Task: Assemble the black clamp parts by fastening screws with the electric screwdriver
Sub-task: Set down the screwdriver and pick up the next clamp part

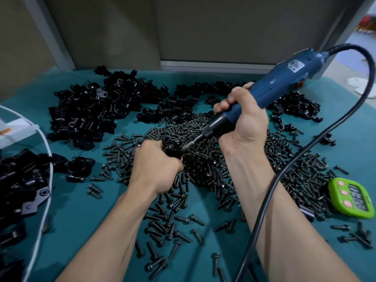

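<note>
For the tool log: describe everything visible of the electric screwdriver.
The electric screwdriver has a blue, plastic-looking body with a white label, a black collar and a metal bit; a black cable leaves its rear. Gripped by the right hand, it slants down leftward, bit against the black clamp part in the left hand.

Head-worn camera looks forward and down, close over the table (81,210).

Teal-covered table (85,202) against beige wall panels (223,27) with grey framing
</note>
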A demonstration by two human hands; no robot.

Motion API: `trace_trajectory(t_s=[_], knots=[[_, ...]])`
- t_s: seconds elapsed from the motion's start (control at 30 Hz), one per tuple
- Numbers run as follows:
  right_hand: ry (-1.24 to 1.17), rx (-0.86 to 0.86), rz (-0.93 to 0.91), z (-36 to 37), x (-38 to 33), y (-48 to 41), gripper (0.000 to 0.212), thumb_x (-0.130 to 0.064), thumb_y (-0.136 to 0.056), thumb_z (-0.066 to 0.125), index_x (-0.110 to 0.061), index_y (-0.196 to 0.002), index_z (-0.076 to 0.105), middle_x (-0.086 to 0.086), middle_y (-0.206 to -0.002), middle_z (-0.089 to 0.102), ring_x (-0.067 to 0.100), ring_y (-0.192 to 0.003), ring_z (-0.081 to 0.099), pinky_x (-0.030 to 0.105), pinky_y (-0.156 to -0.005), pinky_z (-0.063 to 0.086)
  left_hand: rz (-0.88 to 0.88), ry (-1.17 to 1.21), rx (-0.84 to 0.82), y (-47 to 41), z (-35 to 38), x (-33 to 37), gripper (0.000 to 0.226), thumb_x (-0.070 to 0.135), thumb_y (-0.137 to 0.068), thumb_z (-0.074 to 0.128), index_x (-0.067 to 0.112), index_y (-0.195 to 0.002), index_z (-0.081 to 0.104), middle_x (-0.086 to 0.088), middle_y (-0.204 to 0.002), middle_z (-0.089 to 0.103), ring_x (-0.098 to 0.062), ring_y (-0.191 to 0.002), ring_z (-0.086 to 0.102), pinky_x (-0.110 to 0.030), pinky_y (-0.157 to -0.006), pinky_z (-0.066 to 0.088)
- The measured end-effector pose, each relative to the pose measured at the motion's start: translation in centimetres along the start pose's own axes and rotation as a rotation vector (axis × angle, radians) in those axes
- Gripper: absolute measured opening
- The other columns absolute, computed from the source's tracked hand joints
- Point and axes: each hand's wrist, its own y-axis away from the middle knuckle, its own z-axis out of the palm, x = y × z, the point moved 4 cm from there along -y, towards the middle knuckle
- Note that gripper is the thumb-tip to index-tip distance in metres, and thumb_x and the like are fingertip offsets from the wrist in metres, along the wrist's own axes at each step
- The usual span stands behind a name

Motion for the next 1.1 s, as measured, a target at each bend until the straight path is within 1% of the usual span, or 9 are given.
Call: trace_trajectory(t_s=[0.2, 0.3, 0.43, 0.53, 0.67, 0.83, 0.93, 1.03, 1.1], knots=[[-0.008, -0.01, 0.012, 0.0, 0.1, 0.1, 0.03, 0.016, -0.09, 0.054, -0.014, -0.095, 0.051, 0.003, -0.065, 0.051, 0.015, -0.049, 0.048, 0.03, -0.052, 0.047, -0.001, 0.007, 0.0, 0.0, 0.0, 0.0, 0.016, -0.007, -0.066, 0.079, -0.007, -0.078, 0.069, 0.01, -0.039, 0.048, -0.008, -0.031, 0.035, -0.021, -0.034, 0.023], [-0.014, -0.013, 0.015, 0.0, 0.2, 0.1, 0.03, 0.015, -0.09, 0.054, -0.014, -0.096, 0.051, 0.003, -0.065, 0.052, 0.015, -0.049, 0.049, 0.03, -0.053, 0.047, -0.013, 0.044, 0.001, -0.1, 0.0, 0.0, 0.015, -0.008, -0.067, 0.079, -0.007, -0.078, 0.07, 0.01, -0.04, 0.049, -0.008, -0.031, 0.036, -0.02, -0.034, 0.023], [-0.023, -0.009, 0.028, -0.1, 0.2, 0.2, 0.029, 0.015, -0.09, 0.054, -0.014, -0.096, 0.052, 0.003, -0.064, 0.051, 0.015, -0.049, 0.049, 0.028, -0.054, 0.047, -0.003, 0.06, -0.003, 0.0, -0.1, 0.0, 0.012, -0.008, -0.068, 0.079, -0.001, -0.075, 0.073, 0.009, -0.041, 0.052, -0.009, -0.03, 0.036, -0.02, -0.034, 0.024], [-0.002, -0.038, 0.015, 0.2, 0.0, 0.2, 0.029, 0.015, -0.091, 0.052, -0.014, -0.096, 0.053, 0.002, -0.065, 0.051, 0.015, -0.049, 0.049, 0.028, -0.054, 0.047, -0.006, 0.07, -0.018, 0.1, 0.0, 0.1, 0.014, -0.008, -0.066, 0.079, 0.001, -0.075, 0.074, 0.008, -0.043, 0.054, -0.008, -0.031, 0.037, -0.019, -0.034, 0.024], [0.028, -0.102, 0.001, 0.7, -0.3, 0.3, 0.029, 0.013, -0.09, 0.054, -0.014, -0.101, 0.054, 0.001, -0.066, 0.053, 0.015, -0.05, 0.05, 0.029, -0.053, 0.047, -0.017, 0.102, -0.031, 0.4, -0.1, 0.4, 0.021, -0.011, -0.064, 0.078, 0.01, -0.068, 0.076, 0.007, -0.047, 0.061, -0.005, -0.034, 0.041, -0.02, -0.034, 0.028], [0.033, -0.112, 0.014, 0.5, -0.2, 0.3, 0.028, 0.012, -0.091, 0.054, -0.013, -0.104, 0.055, 0.001, -0.066, 0.053, 0.015, -0.051, 0.05, 0.029, -0.054, 0.047, -0.023, 0.078, -0.049, 0.5, -0.1, 0.5, 0.021, -0.009, -0.064, 0.077, 0.011, -0.068, 0.076, 0.005, -0.049, 0.062, -0.008, -0.036, 0.042, -0.02, -0.036, 0.028], [0.023, -0.131, 0.038, 0.1, -0.3, 0.0, 0.029, 0.011, -0.091, 0.053, -0.013, -0.107, 0.056, 0.0, -0.066, 0.052, 0.014, -0.051, 0.05, 0.028, -0.054, 0.048, -0.034, 0.052, -0.063, 0.4, -0.1, 0.4, 0.018, -0.007, -0.064, 0.079, 0.011, -0.069, 0.076, 0.003, -0.053, 0.066, -0.008, -0.039, 0.047, -0.023, -0.04, 0.032], [0.013, -0.144, 0.089, -0.4, -0.1, -0.2, 0.029, 0.009, -0.092, 0.055, -0.014, -0.11, 0.058, 0.0, -0.067, 0.052, 0.014, -0.053, 0.051, 0.028, -0.057, 0.049, -0.014, 0.016, -0.049, 0.3, -0.1, 0.4, 0.018, -0.005, -0.066, 0.08, 0.013, -0.07, 0.077, 0.005, -0.05, 0.064, -0.006, -0.034, 0.043, -0.022, -0.036, 0.03], [-0.005, -0.134, 0.142, -1.0, 0.1, -0.3, 0.028, 0.007, -0.092, 0.056, -0.014, -0.108, 0.061, 0.0, -0.067, 0.052, 0.014, -0.055, 0.052, 0.029, -0.06, 0.049, 0.007, -0.03, -0.036, 0.2, -0.2, 0.3, 0.018, -0.002, -0.067, 0.081, 0.015, -0.071, 0.076, 0.002, -0.053, 0.067, -0.007, -0.035, 0.044, -0.023, -0.037, 0.031]])
